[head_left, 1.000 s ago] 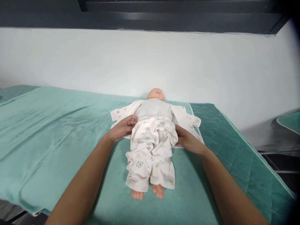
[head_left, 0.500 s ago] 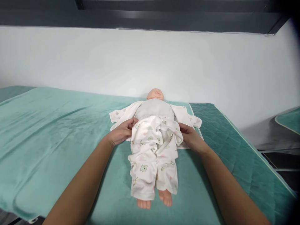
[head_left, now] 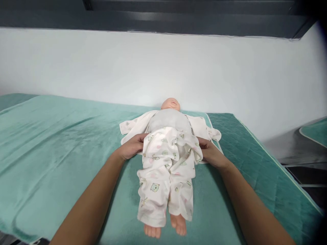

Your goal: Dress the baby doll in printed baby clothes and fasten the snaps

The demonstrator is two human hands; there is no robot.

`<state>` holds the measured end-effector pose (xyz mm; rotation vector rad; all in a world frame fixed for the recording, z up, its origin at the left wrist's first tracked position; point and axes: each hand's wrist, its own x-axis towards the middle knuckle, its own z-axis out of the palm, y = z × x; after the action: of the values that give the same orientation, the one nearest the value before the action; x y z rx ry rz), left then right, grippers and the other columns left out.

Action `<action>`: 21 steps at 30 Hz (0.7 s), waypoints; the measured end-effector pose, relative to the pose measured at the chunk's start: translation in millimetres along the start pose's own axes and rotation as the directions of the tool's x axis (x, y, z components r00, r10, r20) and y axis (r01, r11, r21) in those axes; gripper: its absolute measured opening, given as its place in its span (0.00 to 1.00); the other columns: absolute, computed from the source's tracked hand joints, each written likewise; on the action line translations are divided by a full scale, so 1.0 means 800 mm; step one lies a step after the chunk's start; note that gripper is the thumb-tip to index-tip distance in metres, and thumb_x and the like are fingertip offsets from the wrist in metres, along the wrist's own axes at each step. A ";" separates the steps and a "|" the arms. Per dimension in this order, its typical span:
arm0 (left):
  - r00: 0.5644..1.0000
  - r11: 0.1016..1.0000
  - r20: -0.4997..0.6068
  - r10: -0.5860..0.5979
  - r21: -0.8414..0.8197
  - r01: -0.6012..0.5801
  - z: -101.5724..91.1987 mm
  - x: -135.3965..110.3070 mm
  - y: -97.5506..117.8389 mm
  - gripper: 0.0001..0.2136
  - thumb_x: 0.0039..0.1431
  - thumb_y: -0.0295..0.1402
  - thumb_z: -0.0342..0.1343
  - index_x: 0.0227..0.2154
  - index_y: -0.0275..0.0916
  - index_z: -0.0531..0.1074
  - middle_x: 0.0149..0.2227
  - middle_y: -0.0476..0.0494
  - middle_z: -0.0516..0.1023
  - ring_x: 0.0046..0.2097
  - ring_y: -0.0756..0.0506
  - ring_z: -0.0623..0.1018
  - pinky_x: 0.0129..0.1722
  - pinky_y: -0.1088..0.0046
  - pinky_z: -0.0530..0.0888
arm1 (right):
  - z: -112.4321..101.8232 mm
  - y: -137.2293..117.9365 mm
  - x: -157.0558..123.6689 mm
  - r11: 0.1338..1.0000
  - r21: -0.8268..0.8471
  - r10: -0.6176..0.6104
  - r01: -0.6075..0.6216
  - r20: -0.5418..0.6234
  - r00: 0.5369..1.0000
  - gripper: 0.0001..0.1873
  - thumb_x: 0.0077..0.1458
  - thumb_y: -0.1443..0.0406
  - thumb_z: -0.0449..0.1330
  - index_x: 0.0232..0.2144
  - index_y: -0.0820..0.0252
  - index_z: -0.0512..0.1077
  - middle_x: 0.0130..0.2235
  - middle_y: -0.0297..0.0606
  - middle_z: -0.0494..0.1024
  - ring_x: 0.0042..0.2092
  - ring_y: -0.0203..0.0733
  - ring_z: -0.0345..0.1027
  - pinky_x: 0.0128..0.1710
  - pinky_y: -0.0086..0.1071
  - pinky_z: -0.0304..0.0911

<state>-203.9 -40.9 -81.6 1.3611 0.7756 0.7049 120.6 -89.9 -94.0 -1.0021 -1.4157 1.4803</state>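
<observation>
Printed trousers [head_left: 157,165], likely soft, light and best held by the waistband [head_left: 167,129], are touched by left hand [head_left: 133,147] and right hand [head_left: 211,153], whose partly hidden grip cannot be judged.

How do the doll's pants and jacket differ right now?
The pants cover the doll from waist to ankles; the jacket lies open on both sides of its grey torso. The pants are bunched, with the left hand and right hand at their sides; the jacket's sleeves spread outward. Shared: white fabric with small printed motifs.
</observation>
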 end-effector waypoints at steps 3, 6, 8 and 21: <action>0.999 1.000 -0.036 0.020 -0.010 -0.020 0.003 -0.001 0.001 0.21 0.45 0.29 0.63 0.47 0.36 0.76 0.37 0.42 0.81 0.39 0.43 0.78 0.36 0.71 0.73 | 0.002 0.001 0.001 0.998 0.029 -0.060 0.061 -0.033 0.998 0.13 0.44 0.60 0.72 0.30 0.57 0.73 0.31 0.33 0.75 0.34 0.40 0.68 0.36 0.33 0.64; 0.994 0.999 -0.101 0.032 0.000 -0.032 0.005 -0.001 0.002 0.22 0.47 0.30 0.62 0.48 0.37 0.76 0.35 0.43 0.81 0.36 0.45 0.77 0.33 0.74 0.71 | 0.002 0.003 0.003 0.989 0.063 -0.131 0.137 -0.091 0.987 0.11 0.45 0.64 0.71 0.27 0.57 0.71 0.29 0.29 0.73 0.31 0.34 0.64 0.32 0.28 0.61; 0.990 0.999 -0.135 0.032 0.015 -0.030 0.009 -0.001 0.003 0.22 0.47 0.32 0.62 0.49 0.38 0.76 0.34 0.44 0.80 0.34 0.46 0.76 0.31 0.74 0.70 | 0.001 0.004 0.005 0.985 0.078 -0.145 0.157 -0.134 0.980 0.12 0.46 0.65 0.71 0.26 0.57 0.70 0.27 0.28 0.70 0.28 0.32 0.61 0.28 0.26 0.57; 0.991 0.995 -0.130 0.037 -0.089 -0.049 0.031 0.005 0.008 0.21 0.50 0.33 0.61 0.49 0.40 0.75 0.35 0.45 0.80 0.34 0.46 0.75 0.33 0.73 0.68 | 0.001 0.006 0.008 0.995 -0.085 -0.062 0.054 -0.102 0.993 0.15 0.50 0.55 0.67 0.39 0.55 0.78 0.36 0.36 0.81 0.40 0.47 0.72 0.39 0.37 0.67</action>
<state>-181.2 -51.2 -74.7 1.2618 0.8077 0.8591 117.5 -84.2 -99.0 -1.0646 -1.4281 1.3179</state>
